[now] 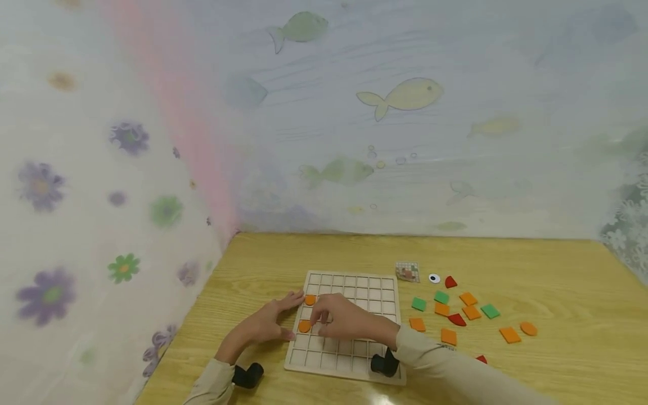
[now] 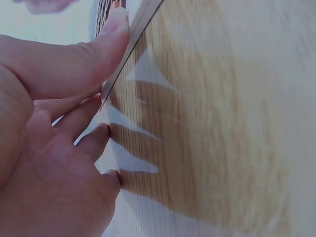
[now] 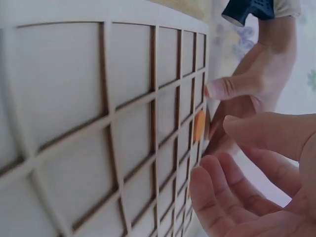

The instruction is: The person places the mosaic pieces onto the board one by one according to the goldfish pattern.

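Note:
A pale wooden grid board (image 1: 349,374) lies on the table, with one orange piece (image 1: 310,300) and another orange piece (image 1: 304,326) in its left column. My left hand (image 1: 260,326) rests at the board's left edge with its fingers and thumb spread. In the left wrist view the thumb (image 2: 74,66) touches the board's edge. Over the left part of the board is my right hand (image 1: 344,318), near the lower orange piece. The right wrist view shows its thumb (image 3: 266,131) apart from the bent fingers, with nothing visible between them.
Right of the board lie loose orange squares (image 1: 509,335), green pieces (image 1: 490,311), red wedges (image 1: 450,282), an orange rounded piece (image 1: 529,328) and an eye disc (image 1: 434,278). A small picture card (image 1: 407,271) lies behind them. Painted walls (image 1: 405,197) border the table (image 1: 582,292) at the back and left.

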Available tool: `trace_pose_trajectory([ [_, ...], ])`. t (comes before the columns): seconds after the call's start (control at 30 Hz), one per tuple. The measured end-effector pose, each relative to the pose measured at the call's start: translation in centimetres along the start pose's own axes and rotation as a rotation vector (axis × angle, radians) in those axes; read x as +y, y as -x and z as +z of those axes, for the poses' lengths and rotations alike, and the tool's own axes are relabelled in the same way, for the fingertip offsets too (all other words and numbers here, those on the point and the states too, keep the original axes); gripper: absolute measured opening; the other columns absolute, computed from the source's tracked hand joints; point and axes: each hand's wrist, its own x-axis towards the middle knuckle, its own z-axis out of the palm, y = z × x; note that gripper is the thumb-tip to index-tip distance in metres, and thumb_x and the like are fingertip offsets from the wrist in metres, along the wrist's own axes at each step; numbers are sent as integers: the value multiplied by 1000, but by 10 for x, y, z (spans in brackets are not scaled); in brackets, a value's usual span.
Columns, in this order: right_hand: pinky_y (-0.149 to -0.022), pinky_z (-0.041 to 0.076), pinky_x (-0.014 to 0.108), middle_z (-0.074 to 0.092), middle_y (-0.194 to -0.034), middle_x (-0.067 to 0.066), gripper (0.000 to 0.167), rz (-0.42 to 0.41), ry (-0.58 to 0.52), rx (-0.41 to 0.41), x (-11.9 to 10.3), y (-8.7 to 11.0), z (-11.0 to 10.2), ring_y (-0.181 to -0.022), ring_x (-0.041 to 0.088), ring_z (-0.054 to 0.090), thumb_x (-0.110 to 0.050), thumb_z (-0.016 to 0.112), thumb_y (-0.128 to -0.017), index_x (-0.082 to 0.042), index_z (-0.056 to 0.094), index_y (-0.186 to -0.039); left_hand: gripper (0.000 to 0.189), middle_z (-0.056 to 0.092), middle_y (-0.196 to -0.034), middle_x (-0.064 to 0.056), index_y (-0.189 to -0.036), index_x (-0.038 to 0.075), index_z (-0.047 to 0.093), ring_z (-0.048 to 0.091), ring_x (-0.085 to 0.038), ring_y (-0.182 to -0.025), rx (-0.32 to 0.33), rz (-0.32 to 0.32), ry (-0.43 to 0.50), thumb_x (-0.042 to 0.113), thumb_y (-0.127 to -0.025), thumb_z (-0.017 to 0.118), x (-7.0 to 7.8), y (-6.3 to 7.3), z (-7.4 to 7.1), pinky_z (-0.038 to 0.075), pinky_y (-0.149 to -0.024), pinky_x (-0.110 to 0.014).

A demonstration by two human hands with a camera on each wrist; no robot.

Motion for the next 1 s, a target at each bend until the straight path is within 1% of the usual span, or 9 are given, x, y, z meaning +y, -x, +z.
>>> trace_pose_trajectory([
  [0.13,-67,49,20,61,-94,1,12,19,-4,-4,-2,14,-13,-76,6,58,0,66,-83,-6,69,-92,84,20,-155,-12,-148,6,31,13,-34,-142,6,-3,-1,12,-78,76,-1,1,0,1,-109,-62],
  [0.27,-64,49,21,61,-94,-1,10,29,-5,19,3,29,-26,-76,6,58,-2,67,-84,-7,69,-93,84,20,-155,-12,-148,6,31,12,-35,-142,6,6,6,13,-78,76,-2,1,1,1,-109,-62],
  [0.43,-61,50,22,62,-94,1,10,16,9,77,13,52,-41,-77,8,59,-2,65,-85,-7,68,-93,85,19,-155,-12,-149,5,29,11,-34,-142,-4,17,19,14,-79,76,-3,1,0,0,-109,-62],
  [0.6,-58,50,23,63,-90,6,9,-5,19,146,22,76,-50,-75,9,60,0,65,-83,-5,67,-91,85,19,-155,-12,-149,6,29,10,-35,-142,-11,10,18,15,-79,76,-4,1,0,0,-108,-63],
  [0.7,-56,51,24,63,-89,7,8,7,8,178,23,91,-56,-73,8,60,-2,65,-84,-6,67,-91,85,19,-155,-11,-149,7,29,10,-34,-142,-10,9,16,16,-79,76,-6,2,1,0,-109,-63],
  [0.9,-57,51,27,62,-91,7,9,78,-26,213,24,117,-69,-75,9,57,-5,66,-86,-6,66,-95,85,19,-155,-11,-149,8,28,10,-34,-142,-9,15,14,18,-79,76,-8,1,2,-1,-109,-62],
  [1.0,-57,51,28,62,-91,9,9,79,-10,243,28,128,-75,-75,9,56,-5,66,-86,-6,66,-95,85,18,-156,-11,-150,8,28,10,-34,-142,-7,13,17,19,-79,75,-8,1,1,-1,-109,-62],
])
